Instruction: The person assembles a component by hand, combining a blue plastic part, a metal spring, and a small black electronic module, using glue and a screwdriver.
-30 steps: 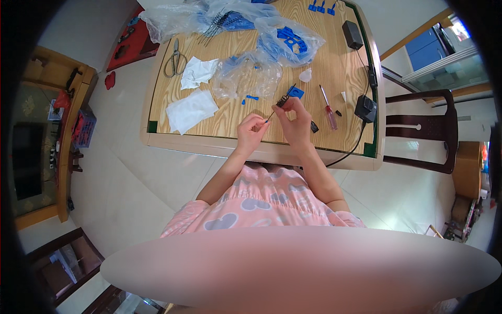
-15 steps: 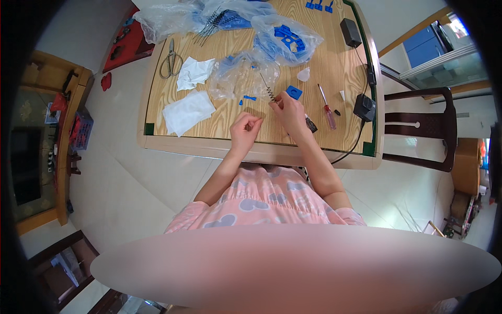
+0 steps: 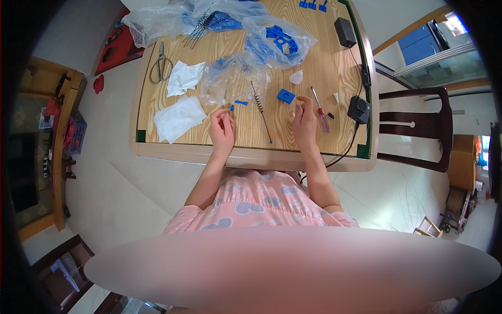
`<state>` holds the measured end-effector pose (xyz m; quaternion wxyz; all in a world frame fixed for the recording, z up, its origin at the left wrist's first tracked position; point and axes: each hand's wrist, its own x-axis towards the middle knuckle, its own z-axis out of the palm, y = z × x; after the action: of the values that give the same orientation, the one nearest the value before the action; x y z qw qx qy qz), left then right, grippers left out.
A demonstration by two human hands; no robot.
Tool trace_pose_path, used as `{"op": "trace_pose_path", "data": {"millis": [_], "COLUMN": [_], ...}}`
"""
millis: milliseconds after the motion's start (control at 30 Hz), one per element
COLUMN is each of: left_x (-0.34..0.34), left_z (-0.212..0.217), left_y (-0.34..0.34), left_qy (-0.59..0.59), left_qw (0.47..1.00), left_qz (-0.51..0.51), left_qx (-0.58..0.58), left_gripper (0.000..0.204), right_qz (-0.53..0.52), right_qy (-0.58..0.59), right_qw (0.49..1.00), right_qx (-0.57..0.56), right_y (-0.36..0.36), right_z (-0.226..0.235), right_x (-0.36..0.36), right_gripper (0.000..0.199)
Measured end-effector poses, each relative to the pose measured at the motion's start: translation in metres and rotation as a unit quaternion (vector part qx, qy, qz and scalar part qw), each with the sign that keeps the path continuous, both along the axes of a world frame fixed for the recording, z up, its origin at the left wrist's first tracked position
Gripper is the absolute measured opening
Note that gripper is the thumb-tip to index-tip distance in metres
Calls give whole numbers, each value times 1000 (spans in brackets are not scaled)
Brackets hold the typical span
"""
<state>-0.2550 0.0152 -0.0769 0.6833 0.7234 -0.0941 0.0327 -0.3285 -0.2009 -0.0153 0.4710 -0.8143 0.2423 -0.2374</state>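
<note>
Lying between the hands: coiled black wire (image 3: 259,103). Left hand (image 3: 222,131) and right hand (image 3: 304,121) loosely half-open, apart from it.

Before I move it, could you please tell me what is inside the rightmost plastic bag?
The rightmost plastic bag shows several blue pieces inside; whatever lies beneath them is covered.

place: home | signs: wooden cabinet (image 3: 57,178), dark flat screen (image 3: 21,178), slatted chair (image 3: 426,124), tiled floor (image 3: 125,136)

No readable text or labels
</note>
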Motion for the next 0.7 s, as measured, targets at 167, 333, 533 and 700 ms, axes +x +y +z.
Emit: {"op": "trace_pose_path", "data": {"millis": [167, 333, 533, 700], "left_x": [1, 1, 2, -2], "left_z": [7, 4, 3, 10], "left_y": [-2, -2, -5, -11], "left_qy": [-63, -63, -92, -47], "left_qw": [992, 991, 989, 997], "left_qz": [12, 19, 17, 3], "left_qx": [105, 115, 111, 67], "left_gripper": [11, 8, 10, 13], "right_qz": [22, 32, 34, 27], "right_qy": [16, 55, 117, 85], "right_qw": [981, 966, 952, 961], "right_qx": [-194, -251, -281, -261], "right_y": [-15, -21, -23, -8], "right_z": [-3, -8, -20, -7], "right_x": [9, 23, 34, 31], "right_gripper": [42, 50, 48, 41]}}
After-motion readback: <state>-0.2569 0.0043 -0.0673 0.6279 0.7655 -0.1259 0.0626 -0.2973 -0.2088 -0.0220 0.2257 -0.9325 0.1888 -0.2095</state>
